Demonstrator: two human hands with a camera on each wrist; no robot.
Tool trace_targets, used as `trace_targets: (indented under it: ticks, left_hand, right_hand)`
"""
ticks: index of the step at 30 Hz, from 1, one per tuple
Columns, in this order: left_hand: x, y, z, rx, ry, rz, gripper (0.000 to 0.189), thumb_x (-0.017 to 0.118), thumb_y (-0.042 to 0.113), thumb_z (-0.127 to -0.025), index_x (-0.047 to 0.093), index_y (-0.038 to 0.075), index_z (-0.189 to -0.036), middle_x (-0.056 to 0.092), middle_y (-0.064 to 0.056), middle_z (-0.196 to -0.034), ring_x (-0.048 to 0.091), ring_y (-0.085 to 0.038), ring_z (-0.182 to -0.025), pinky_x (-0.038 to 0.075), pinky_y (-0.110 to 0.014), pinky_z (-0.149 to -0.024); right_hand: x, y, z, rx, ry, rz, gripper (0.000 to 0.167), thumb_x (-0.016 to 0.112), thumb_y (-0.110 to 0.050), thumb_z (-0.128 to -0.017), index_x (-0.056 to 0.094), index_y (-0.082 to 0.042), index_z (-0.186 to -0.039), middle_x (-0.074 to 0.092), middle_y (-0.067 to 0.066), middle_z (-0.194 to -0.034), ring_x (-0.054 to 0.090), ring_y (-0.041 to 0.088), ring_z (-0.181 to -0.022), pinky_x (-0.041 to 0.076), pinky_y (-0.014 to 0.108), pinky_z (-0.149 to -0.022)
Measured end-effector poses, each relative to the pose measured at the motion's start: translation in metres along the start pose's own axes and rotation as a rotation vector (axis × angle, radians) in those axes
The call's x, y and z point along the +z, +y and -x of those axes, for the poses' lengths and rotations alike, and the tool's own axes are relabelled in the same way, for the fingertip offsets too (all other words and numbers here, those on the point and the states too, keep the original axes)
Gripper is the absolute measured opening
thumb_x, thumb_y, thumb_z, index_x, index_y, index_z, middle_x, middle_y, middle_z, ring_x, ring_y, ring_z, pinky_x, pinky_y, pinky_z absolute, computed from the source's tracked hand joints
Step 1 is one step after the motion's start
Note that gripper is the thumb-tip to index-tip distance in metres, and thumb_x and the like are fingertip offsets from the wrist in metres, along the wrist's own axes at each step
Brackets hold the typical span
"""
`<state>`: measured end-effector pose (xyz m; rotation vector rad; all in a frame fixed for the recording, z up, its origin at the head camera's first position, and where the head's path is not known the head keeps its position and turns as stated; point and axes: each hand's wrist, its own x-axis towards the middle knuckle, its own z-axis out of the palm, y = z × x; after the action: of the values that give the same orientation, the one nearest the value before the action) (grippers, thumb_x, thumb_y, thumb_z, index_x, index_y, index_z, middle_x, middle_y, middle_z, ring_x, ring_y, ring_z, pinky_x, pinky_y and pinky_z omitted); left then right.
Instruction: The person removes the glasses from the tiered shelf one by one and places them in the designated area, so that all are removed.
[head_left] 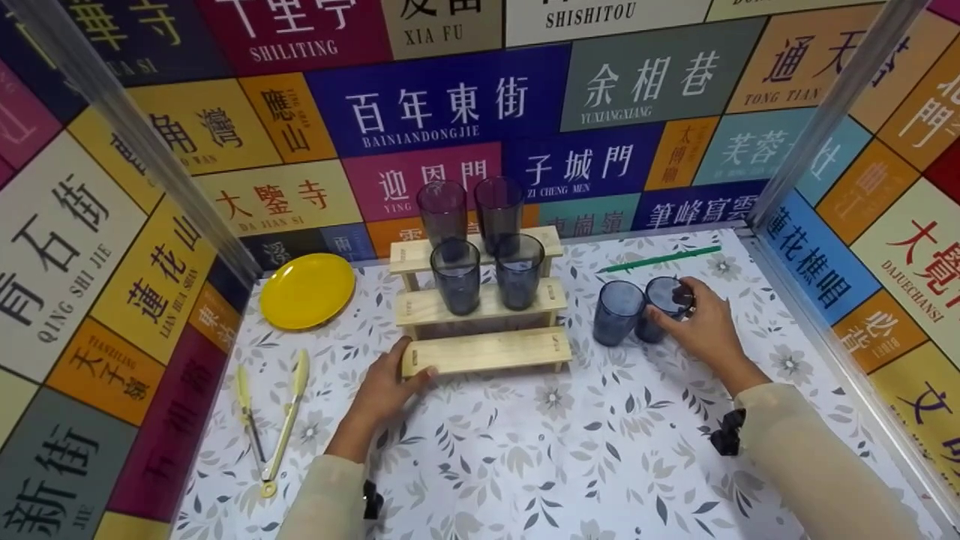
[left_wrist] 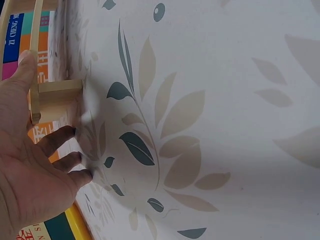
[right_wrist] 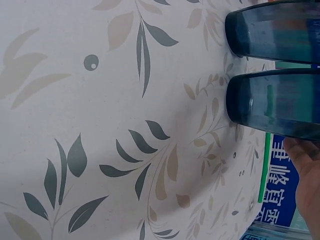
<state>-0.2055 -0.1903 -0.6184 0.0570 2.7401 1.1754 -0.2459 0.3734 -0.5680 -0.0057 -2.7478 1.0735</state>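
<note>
A three-step wooden stand [head_left: 486, 352] stands mid-table. My left hand [head_left: 384, 386] grips the left end of its lowest step, thumb along the front edge. In the left wrist view, the left hand's [left_wrist: 40, 175] other fingers spread below the board. Two dark glasses stand on the top step, and two more, one of them a blue-grey glass [head_left: 519, 274], on the middle step. Right of the stand my right hand [head_left: 701, 322] holds a blue-grey glass [head_left: 657, 311] between thumb and fingers. Close beside it is another glass [head_left: 618, 315], also seen in the right wrist view.
A yellow plate [head_left: 307, 291] lies at the back left. Nearer me are yellow-tipped tongs [head_left: 274, 442], spread apart. Behind the right-hand glasses lies a green pencil [head_left: 664, 259]. Printed panels [head_left: 450, 97] wall in the back and both sides of the leaf-patterned table [head_left: 487, 480].
</note>
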Motion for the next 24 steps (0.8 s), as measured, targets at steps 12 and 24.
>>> trace_targets:
  ticks: [12,24]
  left_hand:
    - [-0.0004,-0.0007,-0.0001,0.008,-0.003,0.023,0.094,0.075,0.059,-0.102,0.034,0.018,-0.175,0.05,-0.028,-0.166,0.049,-0.047,-0.154,0.038,-0.066,-0.127]
    - [-0.0031,0.0024,0.0024,-0.009,-0.015,0.05,0.095,0.075,0.06,-0.101,0.033,0.017,-0.175,0.045,-0.028,-0.171,0.044,-0.048,-0.159,0.035,-0.066,-0.129]
  right_hand:
    - [-0.0001,-0.0021,-0.0009,0.01,-0.001,0.014,0.1,0.084,-0.055,-0.097,0.041,0.005,-0.164,0.059,0.035,-0.15,0.058,0.054,-0.137,0.044,0.069,-0.115]
    - [-0.0045,-0.0007,-0.0002,-0.008,-0.042,0.02,0.102,0.082,-0.054,-0.099,0.035,0.003,-0.169,0.054,0.036,-0.158,0.047,0.058,-0.149,0.012,0.081,-0.129]
